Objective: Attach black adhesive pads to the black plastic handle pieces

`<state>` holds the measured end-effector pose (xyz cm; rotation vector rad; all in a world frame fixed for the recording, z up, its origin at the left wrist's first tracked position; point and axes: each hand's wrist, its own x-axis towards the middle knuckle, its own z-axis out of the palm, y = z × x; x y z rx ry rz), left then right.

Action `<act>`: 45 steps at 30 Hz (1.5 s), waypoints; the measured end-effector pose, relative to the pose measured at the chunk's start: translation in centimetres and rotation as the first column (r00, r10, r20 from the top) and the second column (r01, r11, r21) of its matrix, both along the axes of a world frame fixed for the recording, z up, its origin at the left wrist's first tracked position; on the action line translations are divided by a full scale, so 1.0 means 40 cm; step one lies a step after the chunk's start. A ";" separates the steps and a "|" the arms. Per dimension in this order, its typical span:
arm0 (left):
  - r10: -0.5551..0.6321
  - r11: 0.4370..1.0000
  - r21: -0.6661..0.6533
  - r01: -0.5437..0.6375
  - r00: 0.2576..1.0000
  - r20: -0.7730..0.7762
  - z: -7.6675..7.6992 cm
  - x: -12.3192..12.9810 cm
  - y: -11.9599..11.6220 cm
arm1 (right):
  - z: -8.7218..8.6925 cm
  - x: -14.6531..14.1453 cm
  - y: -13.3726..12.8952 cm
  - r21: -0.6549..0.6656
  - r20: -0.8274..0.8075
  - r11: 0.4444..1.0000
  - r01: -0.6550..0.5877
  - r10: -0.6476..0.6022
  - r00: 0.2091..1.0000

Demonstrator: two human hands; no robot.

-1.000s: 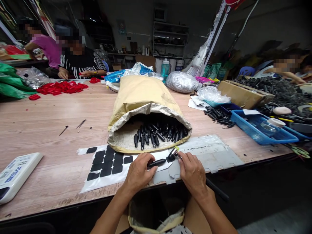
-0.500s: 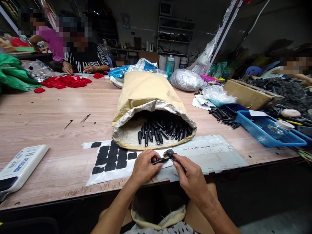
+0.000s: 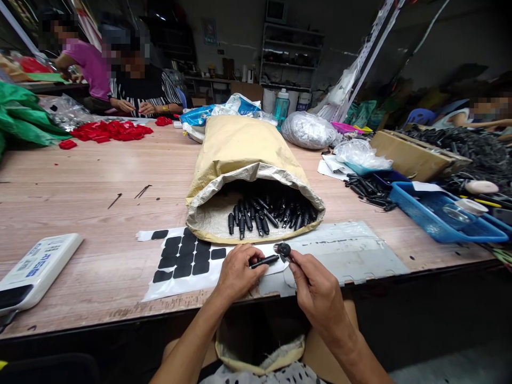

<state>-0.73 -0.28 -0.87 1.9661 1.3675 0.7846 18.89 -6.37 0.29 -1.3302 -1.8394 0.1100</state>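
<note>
My left hand [image 3: 239, 269] pinches a slim black part [image 3: 265, 261] that points to the right, over the table's front edge. Closed around a small tool with a round black head [image 3: 284, 249], my right hand [image 3: 318, 280] is just to the right, and a gap separates the tool from the slim part. Behind both hands lies a tan sack [image 3: 246, 146], its mouth facing me, with many black cylindrical parts [image 3: 262, 216] inside. A white sheet with black rounded-square stickers [image 3: 184, 265] lies left of my left hand.
A white device [image 3: 38, 272] lies at the left. Blue trays [image 3: 444, 218], a cardboard box [image 3: 416, 154] and black parts are at the right. Red pieces [image 3: 108, 131] lie at the back left near a person in stripes [image 3: 150, 88]. An open sack [image 3: 260, 362] is below the table edge.
The tool in my right hand has moved away from the slim black part, slightly up and right, leaving a gap. My left hand still holds the part. The view has shifted slightly.
</note>
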 end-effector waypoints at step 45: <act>-0.361 0.846 -0.468 0.255 0.921 -0.150 -0.104 0.004 -0.238 | -0.081 0.070 0.068 0.046 0.398 0.930 0.365 -0.352 0.847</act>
